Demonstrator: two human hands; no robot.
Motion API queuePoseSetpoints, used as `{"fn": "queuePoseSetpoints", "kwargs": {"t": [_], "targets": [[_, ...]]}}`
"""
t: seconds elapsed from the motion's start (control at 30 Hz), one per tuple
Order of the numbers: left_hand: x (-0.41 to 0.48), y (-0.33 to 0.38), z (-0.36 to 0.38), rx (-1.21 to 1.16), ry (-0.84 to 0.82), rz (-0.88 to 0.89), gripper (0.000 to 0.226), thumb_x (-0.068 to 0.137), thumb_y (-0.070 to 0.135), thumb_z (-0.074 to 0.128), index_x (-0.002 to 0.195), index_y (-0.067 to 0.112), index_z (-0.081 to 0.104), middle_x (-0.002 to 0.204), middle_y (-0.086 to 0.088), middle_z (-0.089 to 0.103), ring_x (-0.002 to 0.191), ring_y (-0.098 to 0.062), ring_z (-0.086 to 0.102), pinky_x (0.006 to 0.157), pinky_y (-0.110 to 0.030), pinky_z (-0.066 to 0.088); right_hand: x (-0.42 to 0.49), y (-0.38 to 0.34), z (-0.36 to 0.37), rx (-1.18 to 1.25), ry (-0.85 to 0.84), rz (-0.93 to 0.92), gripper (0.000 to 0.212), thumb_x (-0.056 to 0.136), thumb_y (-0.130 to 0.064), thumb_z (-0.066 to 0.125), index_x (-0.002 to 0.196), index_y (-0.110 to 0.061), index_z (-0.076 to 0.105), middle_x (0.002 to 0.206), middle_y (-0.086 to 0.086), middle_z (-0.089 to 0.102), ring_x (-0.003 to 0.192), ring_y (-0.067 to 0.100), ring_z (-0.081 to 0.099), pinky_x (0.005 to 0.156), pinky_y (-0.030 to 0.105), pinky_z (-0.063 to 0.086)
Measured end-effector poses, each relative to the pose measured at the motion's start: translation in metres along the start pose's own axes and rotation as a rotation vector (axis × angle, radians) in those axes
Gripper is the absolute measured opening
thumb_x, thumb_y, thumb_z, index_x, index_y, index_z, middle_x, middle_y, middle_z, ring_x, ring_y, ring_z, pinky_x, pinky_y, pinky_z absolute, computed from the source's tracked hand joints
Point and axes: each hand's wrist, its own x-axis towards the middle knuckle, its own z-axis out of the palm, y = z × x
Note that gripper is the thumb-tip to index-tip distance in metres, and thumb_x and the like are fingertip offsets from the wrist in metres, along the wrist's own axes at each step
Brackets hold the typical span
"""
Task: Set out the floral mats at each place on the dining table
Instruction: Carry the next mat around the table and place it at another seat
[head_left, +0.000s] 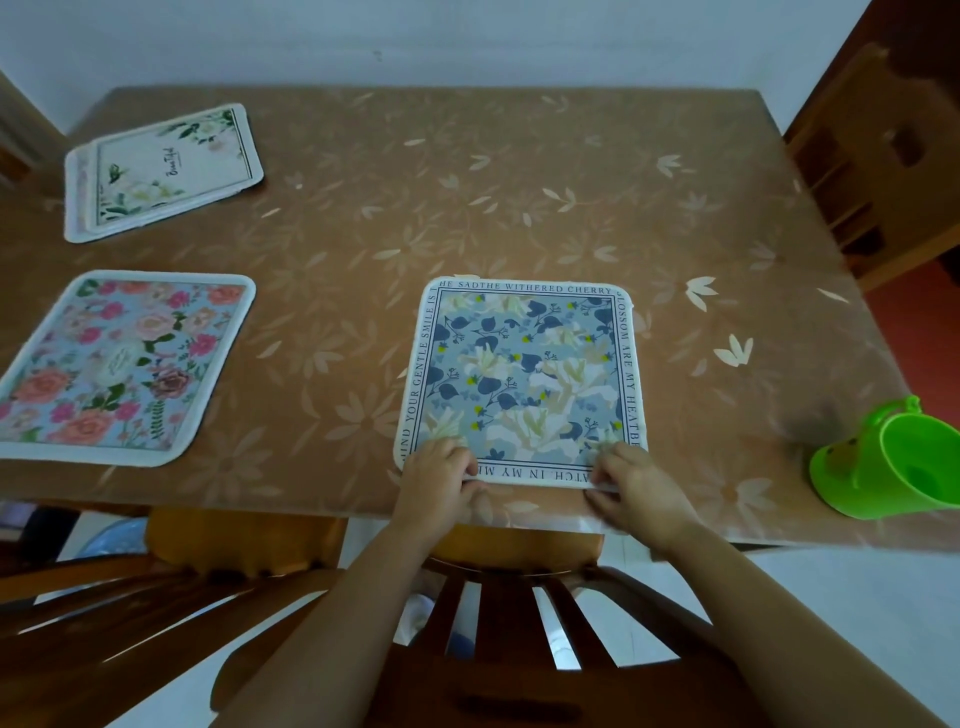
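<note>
The blue mat (524, 379) lies flat on the counter (519, 182); my left hand (439, 480) and right hand (636, 483) pinch its near edge. The pink mat (119, 364) is out, and I think the white mats (161, 171) wait stacked.

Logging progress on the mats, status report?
Left hand and right hand pinch blue mat near edge. Pink mat laid. Green cup clear.

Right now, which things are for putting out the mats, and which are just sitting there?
For the job: blue floral mat, pink rose mat, white leafy mats, left hand, right hand.

Just sitting there: green plastic cup, wooden chair.
</note>
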Motion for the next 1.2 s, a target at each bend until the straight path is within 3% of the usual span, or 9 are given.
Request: {"fn": "queuePoseSetpoints", "kwargs": {"t": [0.27,0.6,0.97,1.2], "targets": [[-0.0003,-0.0003,-0.0036,-0.043,0.0,-0.027,0.016,0.079,0.027,0.068,0.081,0.013,0.06,0.089,0.001,0.055,0.087,-0.016,0.047,0.078,-0.03,0.038,0.0017,-0.0015,0.0019,0.016,0.005,0.044,0.017,0.08,-0.021,0.066,0.086,-0.008,0.058,0.101,0.007,0.057,0.097,0.022,0.051,0.078,0.029,0.042],[-0.0049,0.0008,-0.0034,-0.049,-0.01,-0.026,0.02,0.076,0.031,0.07,0.075,0.014,0.058,0.08,0.007,0.047,0.079,-0.01,0.04,0.071,-0.024,0.031,-0.0023,-0.0025,0.002,0.012,0.008,0.048,0.018,0.079,-0.024,0.066,0.083,-0.008,0.058,0.094,0.005,0.056,0.09,0.018,0.049,0.068,0.024,0.036],[-0.0073,0.001,-0.002,-0.054,0.003,-0.011,0.02,0.076,0.029,0.069,0.075,0.013,0.058,0.08,0.006,0.048,0.079,-0.011,0.04,0.073,-0.027,0.033,-0.0041,-0.002,0.0029,0.011,0.019,0.043,0.018,0.079,-0.023,0.067,0.083,-0.007,0.059,0.093,0.006,0.057,0.089,0.02,0.051,0.07,0.026,0.039],[-0.0054,0.0012,-0.0016,-0.026,-0.003,-0.002,0.02,0.077,0.03,0.068,0.077,0.012,0.059,0.082,0.003,0.052,0.081,-0.013,0.041,0.077,-0.028,0.033,-0.0026,-0.002,0.0041,0.006,0.011,0.05,0.018,0.079,-0.025,0.066,0.083,-0.009,0.058,0.092,0.003,0.055,0.088,0.017,0.049,0.066,0.019,0.033]]}}
